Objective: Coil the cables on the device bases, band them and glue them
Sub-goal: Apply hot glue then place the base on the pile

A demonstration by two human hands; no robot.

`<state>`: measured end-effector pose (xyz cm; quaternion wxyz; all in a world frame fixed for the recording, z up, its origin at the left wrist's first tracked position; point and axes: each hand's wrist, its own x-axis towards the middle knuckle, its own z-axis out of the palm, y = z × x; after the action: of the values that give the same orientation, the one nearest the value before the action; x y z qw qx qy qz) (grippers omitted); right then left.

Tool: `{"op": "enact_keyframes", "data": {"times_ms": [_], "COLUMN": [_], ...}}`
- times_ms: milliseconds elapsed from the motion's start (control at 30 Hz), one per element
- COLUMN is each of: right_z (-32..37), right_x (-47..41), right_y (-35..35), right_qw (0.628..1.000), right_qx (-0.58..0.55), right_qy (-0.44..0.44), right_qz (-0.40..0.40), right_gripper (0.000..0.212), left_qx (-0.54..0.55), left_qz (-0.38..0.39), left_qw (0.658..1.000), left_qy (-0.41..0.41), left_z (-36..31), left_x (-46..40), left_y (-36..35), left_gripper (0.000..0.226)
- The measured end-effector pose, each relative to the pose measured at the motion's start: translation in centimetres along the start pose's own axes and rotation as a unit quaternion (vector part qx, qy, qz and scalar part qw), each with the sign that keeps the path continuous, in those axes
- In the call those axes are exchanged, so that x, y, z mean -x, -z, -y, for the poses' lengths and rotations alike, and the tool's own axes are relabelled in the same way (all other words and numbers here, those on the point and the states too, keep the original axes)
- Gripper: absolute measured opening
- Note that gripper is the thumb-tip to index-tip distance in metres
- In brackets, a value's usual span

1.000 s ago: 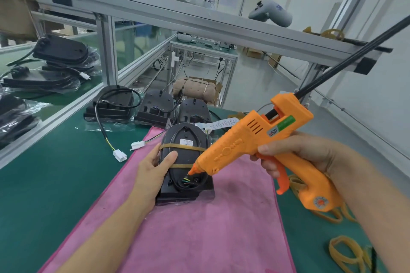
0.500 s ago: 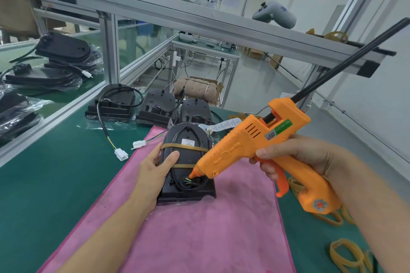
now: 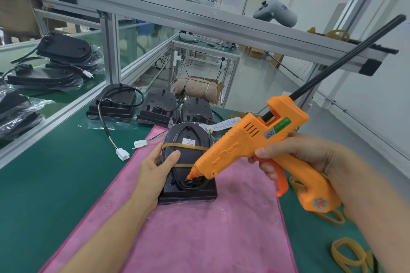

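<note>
We see a black device base [image 3: 188, 162] lying flat on the pink cloth [image 3: 199, 239], two tan bands [image 3: 184, 145] across it. Its round end points to 12 o'clock. Our left hand [image 3: 155, 168] grips its side. Our right hand [image 3: 295, 155] grips the orange glue gun [image 3: 244, 146], tip on the coiled cable [image 3: 193, 182].

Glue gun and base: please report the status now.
Left hand holds the black base on the pink cloth. Right hand grips the glue gun, nozzle at the wires. Nothing in the way.
</note>
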<state>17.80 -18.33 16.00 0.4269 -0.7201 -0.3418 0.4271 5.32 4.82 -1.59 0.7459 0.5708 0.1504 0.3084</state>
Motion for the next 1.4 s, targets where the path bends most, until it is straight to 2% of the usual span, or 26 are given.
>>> {"op": "enact_keyframes", "data": {"times_ms": [233,600,800,900,1400], "right_z": [0.2,0.6,1.1,1.0,0.9], "right_x": [-0.4,0.0,0.4,0.5,-0.3], "right_y": [-0.4,-0.2,0.0,0.2,0.1], "right_qw": [1.000,0.999,0.999,0.998,0.999], "right_qx": [0.007,0.032,0.049,0.053,0.044], "right_qy": [0.004,-0.003,-0.007,-0.007,-0.004], "right_qz": [0.003,0.004,0.014,0.022,0.017], "right_gripper": [0.041,0.029,0.031,0.024,0.035], "left_qx": [-0.013,-0.009,-0.013,-0.015,-0.015], "left_qz": [-0.010,-0.005,-0.010,-0.009,-0.007], "left_qw": [1.000,1.000,1.000,1.000,1.000], "left_qy": [0.008,-0.004,-0.006,-0.007,-0.005], "left_z": [0.0,0.2,0.1,0.1,0.1], "left_x": [0.0,-0.1,0.0,-0.1,0.0], "left_y": [-0.1,0.0,-0.1,-0.1,0.0], "left_gripper": [0.032,0.030,0.029,0.028,0.026]}}
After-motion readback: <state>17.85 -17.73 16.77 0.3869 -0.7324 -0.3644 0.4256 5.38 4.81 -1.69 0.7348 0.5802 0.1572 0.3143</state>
